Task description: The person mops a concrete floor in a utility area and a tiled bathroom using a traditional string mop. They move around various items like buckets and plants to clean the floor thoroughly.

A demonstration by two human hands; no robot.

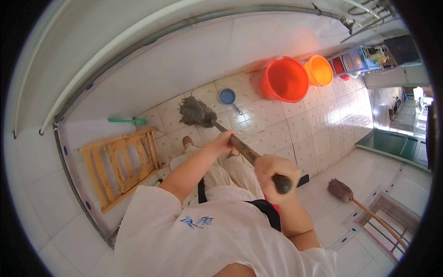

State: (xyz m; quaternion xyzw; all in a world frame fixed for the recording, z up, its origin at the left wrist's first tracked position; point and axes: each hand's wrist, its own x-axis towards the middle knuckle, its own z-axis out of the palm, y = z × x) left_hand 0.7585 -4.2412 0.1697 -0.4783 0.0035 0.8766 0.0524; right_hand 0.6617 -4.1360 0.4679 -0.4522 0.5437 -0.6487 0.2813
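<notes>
A mop (245, 150) with a wooden handle slants across the view in front of me, its grey string head (195, 112) on the tiled floor. Lower on the handle, my left hand (223, 141) is closed around the wood. My right hand (277, 175) grips near the top, just below the dark rounded end that points up toward me. Just right of the mop head lies a blue dipper (227, 96), its handle pointing toward me.
Along the wall stand a red bucket (284, 79) and an orange bucket (319, 70), with a crowded shelf rack (353, 62) beyond. A folded wooden chair (122, 162) leans at left, near a green-handled tool (127, 120). Another mop (340, 190) is at right beside a window frame (390, 217).
</notes>
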